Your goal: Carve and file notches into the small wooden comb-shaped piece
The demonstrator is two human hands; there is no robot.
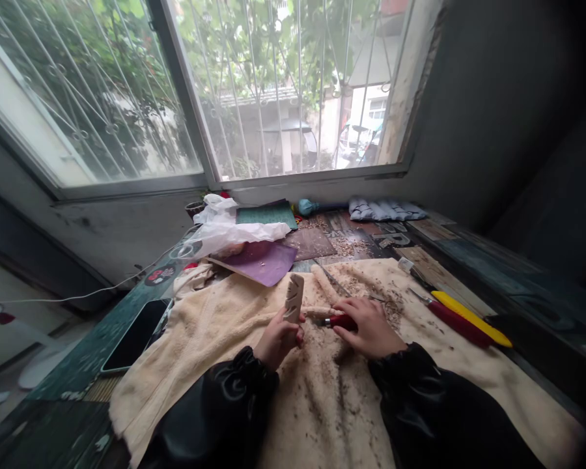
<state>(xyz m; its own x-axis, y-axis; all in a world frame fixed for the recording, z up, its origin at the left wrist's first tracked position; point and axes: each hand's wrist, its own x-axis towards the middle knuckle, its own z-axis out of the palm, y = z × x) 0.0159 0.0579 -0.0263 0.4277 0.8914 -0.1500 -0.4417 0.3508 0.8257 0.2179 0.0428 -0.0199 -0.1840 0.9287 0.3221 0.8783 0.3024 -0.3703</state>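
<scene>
My left hand (279, 339) grips a pale carved wooden piece (293, 296) and holds it upright over a cream towel (215, 339). My right hand (368, 326) lies just to its right on the towel, closed around a red-handled carving tool (340, 321) whose tip points left toward the wood. Wood shavings (371, 290) are scattered on the towel around both hands. Black sleeves cover both forearms.
A red tool (456, 322) and a yellow tool (471, 318) lie at the right. A phone (135, 335) rests at the left table edge. A purple mat (264, 260), a white plastic bag (229, 231) and a grey cloth (385, 210) sit below the barred window.
</scene>
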